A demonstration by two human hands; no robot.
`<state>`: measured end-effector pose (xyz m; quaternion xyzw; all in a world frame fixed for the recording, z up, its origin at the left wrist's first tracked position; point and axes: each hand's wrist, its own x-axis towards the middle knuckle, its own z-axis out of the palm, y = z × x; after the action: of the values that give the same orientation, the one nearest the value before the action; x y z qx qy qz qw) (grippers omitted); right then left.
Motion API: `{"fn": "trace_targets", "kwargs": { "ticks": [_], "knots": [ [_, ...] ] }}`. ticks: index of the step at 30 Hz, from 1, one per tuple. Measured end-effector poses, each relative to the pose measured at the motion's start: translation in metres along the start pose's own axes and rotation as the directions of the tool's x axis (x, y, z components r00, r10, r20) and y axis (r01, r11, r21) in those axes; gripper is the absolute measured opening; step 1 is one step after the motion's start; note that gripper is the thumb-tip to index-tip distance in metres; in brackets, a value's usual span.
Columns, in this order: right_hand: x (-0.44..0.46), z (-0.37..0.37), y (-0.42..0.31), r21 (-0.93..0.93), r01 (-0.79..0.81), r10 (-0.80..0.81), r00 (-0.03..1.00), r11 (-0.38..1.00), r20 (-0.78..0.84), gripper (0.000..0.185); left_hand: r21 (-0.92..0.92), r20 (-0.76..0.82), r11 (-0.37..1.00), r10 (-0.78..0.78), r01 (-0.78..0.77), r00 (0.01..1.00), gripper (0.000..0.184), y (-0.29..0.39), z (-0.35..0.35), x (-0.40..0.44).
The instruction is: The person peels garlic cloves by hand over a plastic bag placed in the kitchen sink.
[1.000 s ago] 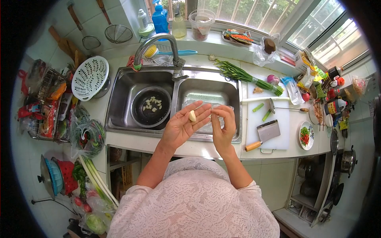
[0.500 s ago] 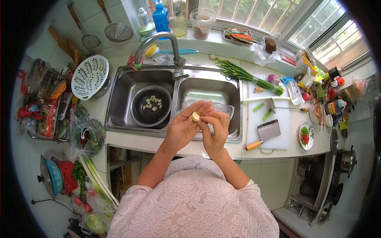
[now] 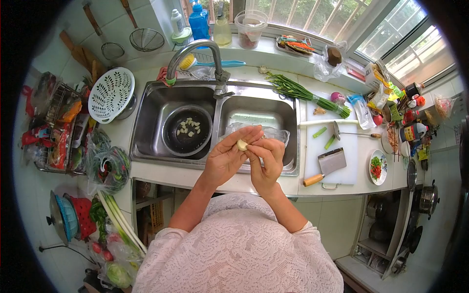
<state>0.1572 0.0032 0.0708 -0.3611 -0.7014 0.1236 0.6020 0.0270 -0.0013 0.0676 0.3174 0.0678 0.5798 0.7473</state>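
Observation:
A pale garlic clove (image 3: 242,145) rests on the fingers of my left hand (image 3: 222,158), which is cupped palm up around it. My right hand (image 3: 266,163) pinches the clove's right side between thumb and fingers. Both hands are over the front edge of the right sink basin (image 3: 259,110), where a clear plastic bag (image 3: 278,134) lies partly hidden behind them. In the left basin (image 3: 154,97) stands a dark round bowl (image 3: 171,141) with several peeled cloves (image 3: 189,128) in it.
Right of the sink, a cleaver (image 3: 332,162) and green stem pieces (image 3: 320,132) lie on a white board (image 3: 347,177). Beyond are a ladle (image 3: 354,134), green stalks (image 3: 303,93) and a plate of chopped peppers (image 3: 375,167). The faucet (image 3: 195,44) arches over the sink; a white colander (image 3: 111,95) stands left.
My right hand has moved left and down onto the clove and now pinches it. My left fingers have curled in around the clove, which has shifted slightly right.

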Motion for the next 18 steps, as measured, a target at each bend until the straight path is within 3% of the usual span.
{"fn": "trace_targets", "kwargs": {
  "ticks": [10,13,18],
  "knots": [
    [0.0020,-0.0007,-0.0009,0.035,-0.002,0.003,1.000,0.999,-0.003,0.015,0.029,0.003,0.999,0.021,-0.021,1.000,0.044,0.0008,-0.0008,0.0002],
    [0.0032,0.0015,-0.0045,0.072,-0.098,0.103,0.993,0.993,-0.064,0.016,0.048,-0.004,0.998,0.028,-0.028,1.000,0.043,0.0009,-0.0003,0.0008],
    [0.0014,-0.0034,0.0008,-0.009,0.004,-0.004,0.999,1.000,-0.033,0.017,0.094,-0.029,0.995,0.036,-0.033,0.999,0.040,-0.0014,0.0030,-0.0003]
  ]
}}
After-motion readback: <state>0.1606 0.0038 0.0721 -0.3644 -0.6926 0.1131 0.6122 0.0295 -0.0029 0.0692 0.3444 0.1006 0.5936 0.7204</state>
